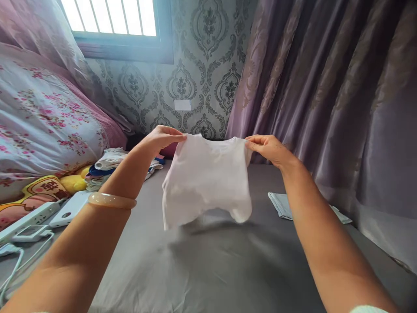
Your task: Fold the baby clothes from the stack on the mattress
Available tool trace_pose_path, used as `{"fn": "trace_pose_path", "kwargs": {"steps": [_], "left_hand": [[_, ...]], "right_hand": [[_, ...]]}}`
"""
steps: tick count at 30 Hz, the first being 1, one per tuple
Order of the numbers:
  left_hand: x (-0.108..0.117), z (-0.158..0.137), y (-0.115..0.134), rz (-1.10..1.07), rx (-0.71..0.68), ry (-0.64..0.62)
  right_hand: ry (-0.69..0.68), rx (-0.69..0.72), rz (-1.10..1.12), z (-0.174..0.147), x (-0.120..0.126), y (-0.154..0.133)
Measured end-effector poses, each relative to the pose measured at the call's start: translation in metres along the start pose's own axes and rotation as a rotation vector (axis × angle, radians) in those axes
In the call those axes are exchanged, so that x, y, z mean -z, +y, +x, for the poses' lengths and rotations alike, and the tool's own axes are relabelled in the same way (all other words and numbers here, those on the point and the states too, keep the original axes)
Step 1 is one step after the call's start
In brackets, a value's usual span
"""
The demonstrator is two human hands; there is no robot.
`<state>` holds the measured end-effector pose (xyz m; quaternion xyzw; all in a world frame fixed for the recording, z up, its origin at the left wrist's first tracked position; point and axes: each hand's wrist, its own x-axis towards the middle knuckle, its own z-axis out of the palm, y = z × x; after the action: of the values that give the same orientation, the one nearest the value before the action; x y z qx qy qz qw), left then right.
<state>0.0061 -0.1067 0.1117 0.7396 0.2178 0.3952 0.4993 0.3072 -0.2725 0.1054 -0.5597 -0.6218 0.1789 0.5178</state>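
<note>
A small white shirt point(211, 178) hangs spread out in the air between my two hands, its neckline at the top and its lower edge billowing above the grey sheet. My left hand point(164, 138) pinches one shoulder of it between thumb and fingers. At the opposite shoulder, my right hand point(269, 149) has a similar pinch, fingers closed on the cloth. Both arms reach forward, and a pale bangle point(112, 201) circles my left wrist.
Grey sheet point(156, 274) covers the bed. Folded pale cloth point(279, 205) lies beyond my right forearm. To the left are a clothes pile point(110, 158), a yellow plush toy point(73, 183), a power strip point(35, 217) with cables and a white box point(71, 208). Curtains point(309, 95) hang at right.
</note>
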Motion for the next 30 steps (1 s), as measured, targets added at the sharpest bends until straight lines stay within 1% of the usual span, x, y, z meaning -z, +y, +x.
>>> {"fn": "trace_pose_path", "kwargs": {"steps": [3,4,7,9,13,17,19,21,23,26,28,30], "left_hand": [[0.002,0.001,-0.002,-0.067,-0.039,-0.013],[0.002,0.002,-0.003,-0.076,-0.049,-0.003],[0.003,0.008,-0.008,0.025,-0.054,0.113],[0.002,0.012,-0.013,0.100,-0.076,0.192],[-0.006,0.019,-0.021,0.103,-0.148,0.242],[-0.014,0.026,-0.030,0.117,-0.216,0.298],[-0.017,0.029,-0.034,0.189,-0.237,0.335],[-0.020,0.029,-0.037,0.312,-0.263,0.402],[-0.024,0.027,-0.038,0.452,-0.313,0.497],[-0.028,0.017,-0.038,0.624,-0.418,0.613],[-0.029,0.008,-0.038,0.695,-0.460,0.641],[-0.029,-0.004,-0.036,0.719,-0.470,0.633]], "right_hand": [[-0.129,-0.021,0.084,-0.002,0.003,0.001],[-0.123,-0.028,0.095,-0.002,0.003,0.002],[0.043,-0.029,0.018,0.003,0.000,0.009],[0.124,-0.011,-0.030,0.008,-0.003,0.016],[0.259,0.064,-0.128,0.016,-0.008,0.030],[0.402,0.171,-0.362,0.019,-0.013,0.037],[0.467,0.240,-0.494,0.018,-0.017,0.038],[0.534,0.305,-0.610,0.016,-0.022,0.038],[0.578,0.339,-0.699,0.012,-0.027,0.038],[0.587,0.342,-0.778,0.004,-0.034,0.037],[0.582,0.340,-0.804,-0.002,-0.037,0.035],[0.574,0.341,-0.811,-0.010,-0.039,0.031]]}}
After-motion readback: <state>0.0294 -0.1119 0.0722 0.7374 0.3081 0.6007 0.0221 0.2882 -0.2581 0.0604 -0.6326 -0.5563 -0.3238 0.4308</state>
